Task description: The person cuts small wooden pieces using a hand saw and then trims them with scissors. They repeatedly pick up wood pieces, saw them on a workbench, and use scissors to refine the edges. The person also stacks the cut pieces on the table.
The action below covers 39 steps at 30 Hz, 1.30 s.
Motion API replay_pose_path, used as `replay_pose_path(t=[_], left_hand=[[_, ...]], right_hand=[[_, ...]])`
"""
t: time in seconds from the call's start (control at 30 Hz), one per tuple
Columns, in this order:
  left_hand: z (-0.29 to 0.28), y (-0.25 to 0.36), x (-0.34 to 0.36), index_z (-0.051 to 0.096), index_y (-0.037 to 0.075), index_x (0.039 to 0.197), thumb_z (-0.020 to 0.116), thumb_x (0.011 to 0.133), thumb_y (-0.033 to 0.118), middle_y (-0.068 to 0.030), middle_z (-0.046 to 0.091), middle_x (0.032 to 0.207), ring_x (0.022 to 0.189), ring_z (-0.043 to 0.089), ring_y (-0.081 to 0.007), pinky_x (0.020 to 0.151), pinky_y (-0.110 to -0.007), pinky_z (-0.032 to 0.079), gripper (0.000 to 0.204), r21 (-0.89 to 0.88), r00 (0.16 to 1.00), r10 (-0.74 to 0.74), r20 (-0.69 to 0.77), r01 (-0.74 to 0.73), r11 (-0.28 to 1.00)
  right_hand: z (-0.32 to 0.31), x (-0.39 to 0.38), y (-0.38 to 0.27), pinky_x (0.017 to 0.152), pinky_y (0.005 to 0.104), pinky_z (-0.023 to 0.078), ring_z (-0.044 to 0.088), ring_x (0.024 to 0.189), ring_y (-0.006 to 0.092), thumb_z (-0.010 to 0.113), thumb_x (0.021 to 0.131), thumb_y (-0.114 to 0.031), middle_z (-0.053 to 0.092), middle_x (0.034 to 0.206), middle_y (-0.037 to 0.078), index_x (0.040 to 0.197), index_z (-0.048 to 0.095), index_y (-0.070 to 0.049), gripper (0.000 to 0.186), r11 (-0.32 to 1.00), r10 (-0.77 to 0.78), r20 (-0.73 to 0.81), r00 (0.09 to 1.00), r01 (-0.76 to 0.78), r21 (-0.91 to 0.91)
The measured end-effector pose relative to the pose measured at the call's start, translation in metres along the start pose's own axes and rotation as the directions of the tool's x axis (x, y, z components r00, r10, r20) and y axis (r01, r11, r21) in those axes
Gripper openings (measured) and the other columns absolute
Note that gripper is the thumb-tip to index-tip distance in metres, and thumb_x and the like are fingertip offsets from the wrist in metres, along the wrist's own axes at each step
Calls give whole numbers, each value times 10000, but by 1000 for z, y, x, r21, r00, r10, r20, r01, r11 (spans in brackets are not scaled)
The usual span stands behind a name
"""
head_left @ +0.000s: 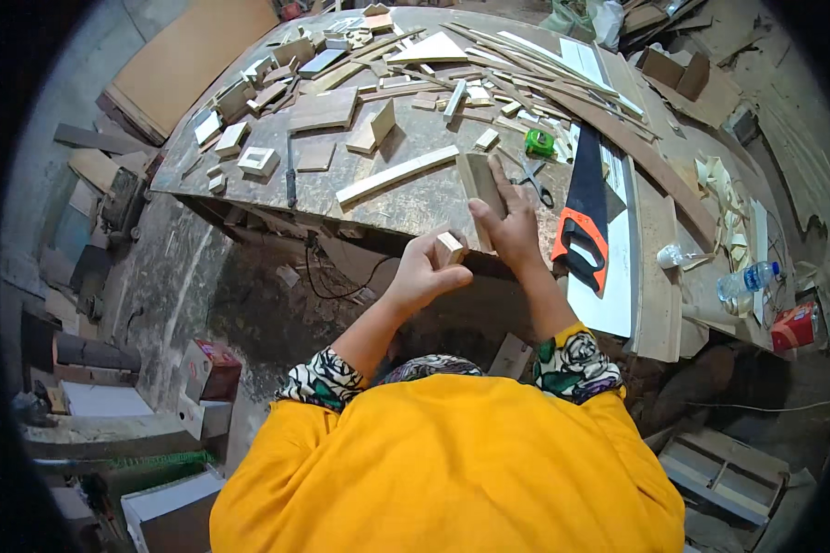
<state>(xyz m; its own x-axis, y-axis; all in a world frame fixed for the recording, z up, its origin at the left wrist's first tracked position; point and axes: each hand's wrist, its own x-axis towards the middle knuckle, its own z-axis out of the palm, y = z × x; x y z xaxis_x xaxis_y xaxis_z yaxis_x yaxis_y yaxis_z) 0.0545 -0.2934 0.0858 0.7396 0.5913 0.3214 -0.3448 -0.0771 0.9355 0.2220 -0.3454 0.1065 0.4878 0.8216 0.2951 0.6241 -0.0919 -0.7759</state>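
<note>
My left hand [424, 269] is closed around a small wooden block [450, 246] at the front edge of the workbench [249, 195]. In my right hand [510, 221] is a flat wooden board [482, 198], gripped along its right side with the thumb on its face. The two pieces of wood are close together. A pale wooden strip [398, 175] lies on the bench just left of the board. To the right of my right hand lie scissors [537, 184] and a handsaw [586, 217] with an orange and black handle. Beyond them sits a green tape measure [539, 143].
Wood offcuts [323, 109] and long strips [563, 83] cover the far side of the bench. A screwdriver-like tool [290, 175] lies near its front edge. At the right stand a water bottle [749, 279] and a red box [795, 326]. A carton [209, 370] stands on the floor at left.
</note>
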Motion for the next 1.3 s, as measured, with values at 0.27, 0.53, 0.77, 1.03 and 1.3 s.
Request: replay_pose_path(t=[0.27, 0.53, 0.77, 1.03, 1.3], left_hand=[[-21, -21, -2, 571, 28, 905, 673, 772, 44, 40, 537, 717, 637, 486, -41, 553, -240, 407, 169, 126, 987, -142, -76, 151, 980], [-6, -29, -2, 650, 19, 980, 687, 743, 109, -35, 673, 864, 761, 591, -95, 688, -269, 489, 256, 243, 978, -103, -179, 145, 959], [-11, -21, 4, 565, 53, 968, 659, 734, 72, 12, 549, 718, 610, 495, -91, 565, -274, 424, 253, 340, 985, -126, -117, 159, 927], [-31, -42, 2, 490, 93, 895, 472, 839, 682, -25, 512, 636, 523, 543, -153, 435, -266, 458, 591, -536, 765, -643, -21, 534, 654], [-54, -84, 10, 574, 34, 857, 430, 938, 462, -102, 573, 651, 501, 536, -232, 455, -343, 478, 458, -805, 701, -710, -69, 382, 455]], right_hand=[[4, -29, 3, 914, 360, 430, 552, 1057, 251, 659, 775, -370, 546, 1176, 186, 1419, 391, -134, 736, 866, -200, 140, 970, 108, 488], [20, -42, -17, 810, 411, 461, 571, 878, 365, 666, 712, -479, 511, 963, 201, 1413, 401, -228, 790, 977, -154, 36, 987, 147, 157], [11, -21, 23, 892, 364, 444, 584, 1031, 281, 667, 753, -461, 539, 1165, 231, 1419, 395, -179, 772, 933, 2, 119, 993, -44, 357], [7, -42, 41, 1055, 321, 295, 391, 1292, 239, 618, 844, -381, 381, 1427, 177, 1424, 333, -18, 741, 826, -49, 253, 966, -103, 554], [21, -63, 63, 1010, 349, 357, 455, 1234, 244, 651, 807, -400, 432, 1387, 178, 1423, 364, -86, 748, 888, -55, 275, 960, -79, 453]])
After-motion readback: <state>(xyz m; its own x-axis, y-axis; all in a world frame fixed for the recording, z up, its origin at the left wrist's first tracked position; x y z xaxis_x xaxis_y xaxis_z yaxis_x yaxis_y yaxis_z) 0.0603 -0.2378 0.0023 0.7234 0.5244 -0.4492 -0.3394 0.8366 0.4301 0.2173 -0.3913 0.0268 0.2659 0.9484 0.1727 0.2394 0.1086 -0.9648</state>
